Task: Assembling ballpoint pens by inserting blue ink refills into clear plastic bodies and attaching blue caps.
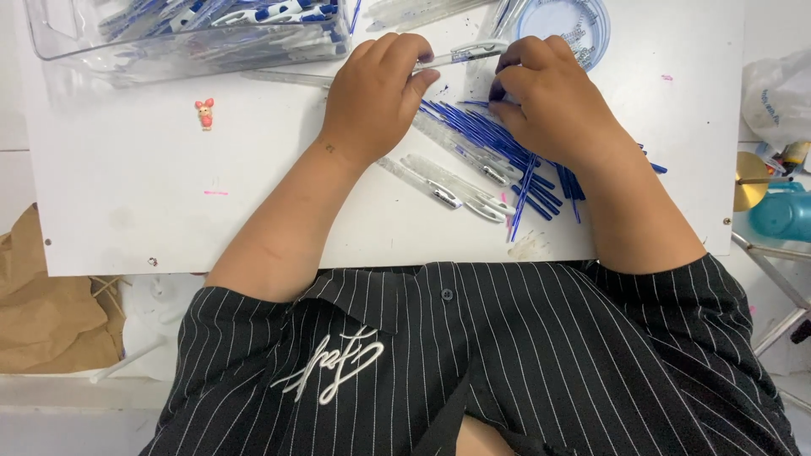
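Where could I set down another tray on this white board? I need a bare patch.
Bare: the white board left of the left hand, below the clear bin, beside a small pink figure. Crowded: blue refills and clear pen barrels under both hands.

Blue thin plastic refills (507, 148) fan over the white flat worktop (253, 169); clear plastic pen barrels (456, 181) glint silver; small pink-and-red figurine (204, 112); black shirt with white pinstripes (507, 363).
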